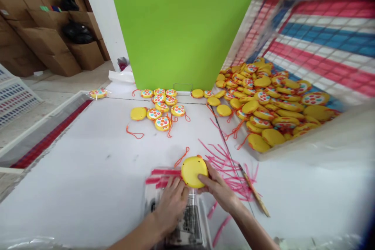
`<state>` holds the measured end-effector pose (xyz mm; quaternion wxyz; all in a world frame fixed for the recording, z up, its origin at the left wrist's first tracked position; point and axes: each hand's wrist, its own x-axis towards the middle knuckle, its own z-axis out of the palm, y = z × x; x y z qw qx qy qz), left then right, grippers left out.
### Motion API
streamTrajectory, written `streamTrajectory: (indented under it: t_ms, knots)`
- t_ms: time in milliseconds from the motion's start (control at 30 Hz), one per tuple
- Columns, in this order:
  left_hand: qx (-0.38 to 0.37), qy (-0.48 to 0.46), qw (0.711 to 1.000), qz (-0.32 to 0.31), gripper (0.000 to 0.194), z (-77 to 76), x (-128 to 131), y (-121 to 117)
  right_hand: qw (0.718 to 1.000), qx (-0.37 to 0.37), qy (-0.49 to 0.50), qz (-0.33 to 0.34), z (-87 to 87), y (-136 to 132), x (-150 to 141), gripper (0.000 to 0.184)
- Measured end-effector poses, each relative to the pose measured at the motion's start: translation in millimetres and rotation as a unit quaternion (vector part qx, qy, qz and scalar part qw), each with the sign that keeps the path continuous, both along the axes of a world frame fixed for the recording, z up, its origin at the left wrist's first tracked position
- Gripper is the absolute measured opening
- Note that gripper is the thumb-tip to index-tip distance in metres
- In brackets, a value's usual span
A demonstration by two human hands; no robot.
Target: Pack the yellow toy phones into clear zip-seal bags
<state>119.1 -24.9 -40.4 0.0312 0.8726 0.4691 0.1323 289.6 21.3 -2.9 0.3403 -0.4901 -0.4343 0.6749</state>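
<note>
My right hand (pixel 219 187) grips a round yellow plastic toy (pixel 193 172), thumb on its plain back, which has small dark screw holes. An orange cord loop (pixel 182 157) trails from the toy's upper left. Just left of it, my left hand (pixel 172 205) has its fingers bent and close together on the top edge of a stack of clear plastic bags (pixel 190 222). Pink strips (pixel 165 172) run along that edge. The left fingertips are partly hidden, pressed at the bag's edge under the toy's lower left side.
Several similar toys (pixel 162 123) with coloured dots lie farther back, and a bagged toy (pixel 98 93) at far left. Heaped toys (pixel 263 97) fill a container at right. Loose pink strips (pixel 234 179) and a wooden-handled stick (pixel 254 190) lie nearby. A green panel (pixel 187 27) stands behind.
</note>
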Motion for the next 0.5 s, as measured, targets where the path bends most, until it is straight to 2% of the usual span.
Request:
streamTrajectory:
  t_ms: [100, 167, 233, 333, 400, 500]
  knots:
    - [-0.012, -0.037, 0.999, 0.028, 0.020, -6.1, -2, -3, 1.000, 0.002, -0.020, 0.020, 2.1, -3, 7, 0.073]
    - [-0.046, -0.101, 0.992, 0.053, 0.017, -12.1, -6, -7, 0.997, 0.013, -0.054, 0.052, 3.8, -7, 14, 0.071]
    - [-0.092, -0.190, 0.974, 0.080, 0.017, -19.0, -11, -9, 0.991, 0.021, -0.088, 0.100, 6.3, -11, 21, 0.068]
    - [-0.136, -0.289, 0.941, 0.110, 0.037, -26.5, -17, -12, 0.979, 0.019, -0.103, 0.177, 12.5, -17, 28, 0.066]
    - [-0.135, -0.313, 0.934, 0.111, 0.046, -27.5, -18, -13, 0.969, 0.014, -0.092, 0.230, 18.6, -19, 30, 0.065]
    - [-0.114, -0.296, 0.945, 0.079, 0.033, -24.0, -17, -11, 0.965, -0.006, -0.051, 0.259, 28.2, -20, 30, 0.064]
